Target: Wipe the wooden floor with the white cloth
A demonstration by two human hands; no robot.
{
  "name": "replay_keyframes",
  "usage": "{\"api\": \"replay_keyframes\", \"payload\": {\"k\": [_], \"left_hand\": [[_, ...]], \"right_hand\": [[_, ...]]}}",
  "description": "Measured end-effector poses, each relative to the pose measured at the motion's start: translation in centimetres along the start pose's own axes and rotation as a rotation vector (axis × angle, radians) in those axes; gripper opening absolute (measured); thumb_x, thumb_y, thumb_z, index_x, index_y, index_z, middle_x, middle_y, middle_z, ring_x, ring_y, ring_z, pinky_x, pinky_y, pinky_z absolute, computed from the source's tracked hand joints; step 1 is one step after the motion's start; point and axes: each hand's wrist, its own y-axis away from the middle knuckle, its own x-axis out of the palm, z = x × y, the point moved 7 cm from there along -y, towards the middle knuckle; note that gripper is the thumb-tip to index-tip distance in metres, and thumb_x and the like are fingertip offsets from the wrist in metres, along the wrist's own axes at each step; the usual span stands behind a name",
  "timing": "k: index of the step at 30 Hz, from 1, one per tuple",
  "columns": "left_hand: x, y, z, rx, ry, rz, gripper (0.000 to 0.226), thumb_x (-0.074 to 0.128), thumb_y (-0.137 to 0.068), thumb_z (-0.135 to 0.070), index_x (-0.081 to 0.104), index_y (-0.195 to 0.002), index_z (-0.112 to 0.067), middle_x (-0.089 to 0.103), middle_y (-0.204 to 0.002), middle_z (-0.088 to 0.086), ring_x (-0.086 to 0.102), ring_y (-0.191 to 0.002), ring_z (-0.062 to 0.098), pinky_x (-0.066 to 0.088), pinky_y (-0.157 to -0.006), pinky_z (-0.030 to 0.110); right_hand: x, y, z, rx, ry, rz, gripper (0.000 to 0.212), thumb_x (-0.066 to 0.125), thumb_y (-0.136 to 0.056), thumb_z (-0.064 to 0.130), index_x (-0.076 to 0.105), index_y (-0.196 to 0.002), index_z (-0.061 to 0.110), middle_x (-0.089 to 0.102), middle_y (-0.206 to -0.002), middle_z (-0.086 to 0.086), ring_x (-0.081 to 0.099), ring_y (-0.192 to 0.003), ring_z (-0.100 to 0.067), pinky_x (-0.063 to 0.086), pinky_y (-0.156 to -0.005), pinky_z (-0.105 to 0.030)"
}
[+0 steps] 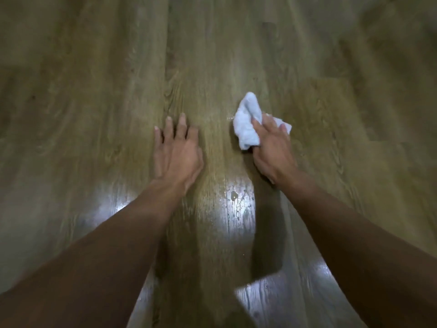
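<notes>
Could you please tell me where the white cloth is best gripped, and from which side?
Grip the white cloth at its bunched middle, coming from above on the near side, as the right hand does: loose ends stick out ahead and rightward.

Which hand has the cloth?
The right hand: its fingers curl round the bunched white cloth, held down at the wooden floor. The left hand holds nothing, its fingers straight and spread toward the boards.
</notes>
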Motion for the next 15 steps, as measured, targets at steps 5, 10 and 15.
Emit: {"api": "replay_keyframes", "payload": {"k": [5,10,15], "left_hand": [[0.8,-1.0,-4.6,0.112,0.009,0.038,0.046,0.038,-0.093,-0.023,0.04,-0.139,-0.017,0.031,-0.153,0.008,0.02,-0.144,0.031,0.015,-0.117,0.053],[0.6,-1.4,-6.1,0.001,-0.005,0.171,0.045,0.037,-0.093,-0.022,0.045,-0.134,-0.006,0.035,-0.147,0.016,0.023,-0.141,0.037,0.02,-0.113,0.057],[1.0,-1.9,-6.9,-0.029,0.015,0.271,0.049,0.038,-0.092,-0.017,0.037,-0.136,0.003,0.03,-0.147,0.025,0.021,-0.14,0.046,0.015,-0.111,0.068]], "right_hand": [[0.3,-4.4,0.7,0.16,-0.012,0.084,0.053,0.037,-0.09,0.019,0.033,-0.142,0.01,0.021,-0.154,-0.014,0.014,-0.144,-0.028,0.009,-0.118,-0.048],[0.1,2.7,0.3,-0.033,0.02,0.069,0.063,0.042,-0.088,0.017,0.025,-0.149,0.019,0.019,-0.158,-0.007,0.016,-0.145,-0.023,0.009,-0.118,-0.044],[-2.0,-0.1,-6.8,0.292,-0.001,-0.041,0.042,0.039,-0.087,0.011,0.05,-0.128,0.01,0.05,-0.134,-0.013,0.044,-0.126,-0.028,0.033,-0.108,-0.045]]}}
